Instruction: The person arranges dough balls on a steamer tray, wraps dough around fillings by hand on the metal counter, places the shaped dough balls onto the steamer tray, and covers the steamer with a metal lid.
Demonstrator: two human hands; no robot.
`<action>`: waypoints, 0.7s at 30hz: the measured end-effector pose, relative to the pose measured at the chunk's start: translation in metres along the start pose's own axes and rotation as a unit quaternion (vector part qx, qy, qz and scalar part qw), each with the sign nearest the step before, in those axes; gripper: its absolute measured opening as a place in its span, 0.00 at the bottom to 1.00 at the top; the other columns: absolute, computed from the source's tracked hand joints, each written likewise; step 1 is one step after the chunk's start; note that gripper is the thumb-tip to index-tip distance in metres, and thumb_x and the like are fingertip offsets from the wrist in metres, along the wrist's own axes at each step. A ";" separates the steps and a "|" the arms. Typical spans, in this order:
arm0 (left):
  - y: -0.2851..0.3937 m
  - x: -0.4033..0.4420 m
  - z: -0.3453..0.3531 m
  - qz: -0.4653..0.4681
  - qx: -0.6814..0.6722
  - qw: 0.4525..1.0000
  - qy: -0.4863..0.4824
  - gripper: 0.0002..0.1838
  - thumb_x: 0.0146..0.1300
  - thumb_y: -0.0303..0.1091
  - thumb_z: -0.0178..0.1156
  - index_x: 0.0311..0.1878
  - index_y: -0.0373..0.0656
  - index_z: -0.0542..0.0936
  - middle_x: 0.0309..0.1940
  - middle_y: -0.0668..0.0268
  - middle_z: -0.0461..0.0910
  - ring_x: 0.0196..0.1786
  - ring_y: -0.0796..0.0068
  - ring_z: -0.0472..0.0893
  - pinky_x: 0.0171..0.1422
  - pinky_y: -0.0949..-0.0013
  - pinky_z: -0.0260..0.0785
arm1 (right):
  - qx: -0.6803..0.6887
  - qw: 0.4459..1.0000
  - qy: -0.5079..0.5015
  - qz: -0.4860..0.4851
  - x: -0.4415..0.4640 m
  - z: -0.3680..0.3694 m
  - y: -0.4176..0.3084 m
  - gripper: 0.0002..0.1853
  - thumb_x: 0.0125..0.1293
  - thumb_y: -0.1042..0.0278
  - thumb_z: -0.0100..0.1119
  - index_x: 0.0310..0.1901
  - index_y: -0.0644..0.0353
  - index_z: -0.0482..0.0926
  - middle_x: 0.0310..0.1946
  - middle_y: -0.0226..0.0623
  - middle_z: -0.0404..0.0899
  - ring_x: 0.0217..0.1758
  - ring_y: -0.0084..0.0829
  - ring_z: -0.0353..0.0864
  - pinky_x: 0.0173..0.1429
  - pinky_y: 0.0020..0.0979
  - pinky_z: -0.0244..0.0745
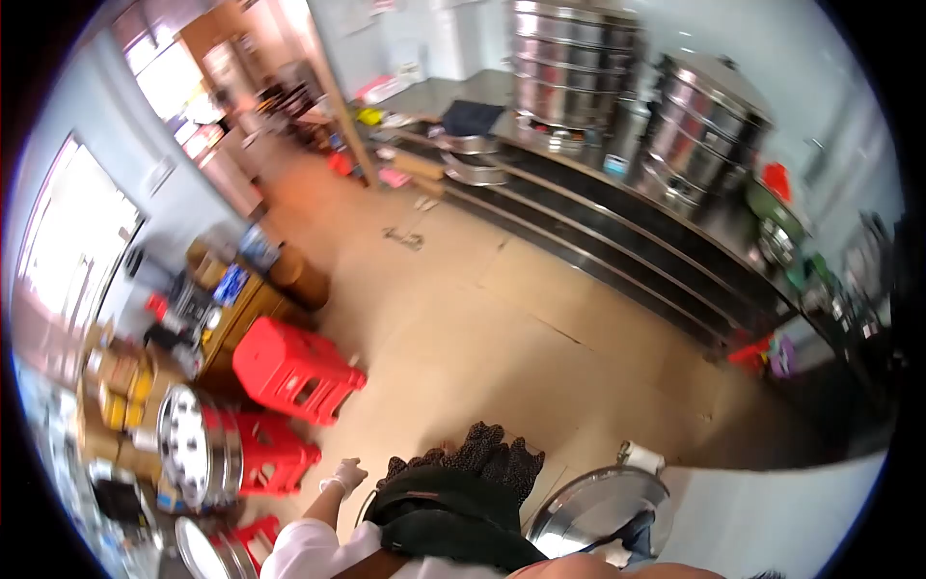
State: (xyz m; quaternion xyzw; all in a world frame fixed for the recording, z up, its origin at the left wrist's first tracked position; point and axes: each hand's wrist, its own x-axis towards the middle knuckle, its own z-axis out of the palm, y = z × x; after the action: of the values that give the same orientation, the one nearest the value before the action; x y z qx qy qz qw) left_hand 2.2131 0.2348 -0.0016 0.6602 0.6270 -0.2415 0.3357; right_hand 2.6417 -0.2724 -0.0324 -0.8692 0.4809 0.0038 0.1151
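My left hand (344, 475) is low in the head view, in a pale, thin glove, reaching out beside my dark apron (444, 507). Its fingers look partly extended, with nothing seen in them. The closest things to it are a red stool (275, 454) on its left and the dark patterned cloth (482, 454) at my front. My right hand does not show; only a bare part of the arm (617, 567) is visible at the bottom edge, by a round metal lid or pan (603, 507).
Stacked steamers (574, 72) and another steamer stack (699, 130) stand on a stepped metal counter (598, 227). Another red stool (294, 367), a steamer with white round items (198, 446), boxes (121, 386) and a wooden cabinet (241, 314) line the left. A white surface (772, 516) lies lower right.
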 end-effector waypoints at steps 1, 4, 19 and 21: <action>-0.013 -0.010 0.012 -0.007 -0.004 1.000 0.000 0.35 0.57 0.43 0.60 0.69 0.42 0.74 0.66 0.44 0.74 0.69 0.46 0.74 0.73 0.55 0.67 | -0.008 0.999 -0.009 -0.034 -0.003 0.000 -0.016 0.26 0.60 0.50 0.69 0.50 0.65 0.82 0.55 0.58 0.79 0.54 0.54 0.82 0.56 0.49 0.81; -0.059 -0.039 0.049 -0.044 -0.096 0.994 0.004 0.36 0.57 0.44 0.60 0.69 0.41 0.74 0.64 0.45 0.76 0.68 0.48 0.75 0.74 0.55 0.66 | -0.016 0.986 -0.011 -0.166 -0.013 0.003 -0.075 0.27 0.60 0.50 0.69 0.51 0.65 0.82 0.55 0.58 0.79 0.55 0.53 0.81 0.57 0.49 0.80; -0.212 -0.138 0.144 -0.223 -0.376 0.893 0.110 0.33 0.62 0.42 0.58 0.70 0.37 0.72 0.64 0.43 0.75 0.67 0.48 0.75 0.71 0.57 0.68 | 0.044 0.672 -0.053 -0.737 -0.334 -0.029 -0.243 0.31 0.56 0.52 0.71 0.56 0.67 0.80 0.56 0.58 0.80 0.58 0.52 0.80 0.62 0.50 0.76; -0.229 -0.148 0.121 -0.250 -0.436 0.838 0.211 0.35 0.61 0.41 0.60 0.70 0.35 0.70 0.62 0.41 0.76 0.66 0.47 0.76 0.70 0.57 0.69 | 0.057 0.606 -0.072 -0.791 -0.403 -0.039 -0.239 0.32 0.55 0.52 0.71 0.56 0.68 0.80 0.56 0.58 0.80 0.58 0.52 0.80 0.63 0.50 0.75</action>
State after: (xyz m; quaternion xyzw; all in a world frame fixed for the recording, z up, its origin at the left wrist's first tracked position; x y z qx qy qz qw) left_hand 1.9840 0.0436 -0.0042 0.3015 0.8668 0.1266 0.3766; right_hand 2.6209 0.1785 0.1000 -0.8997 -0.4040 -0.0532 0.1568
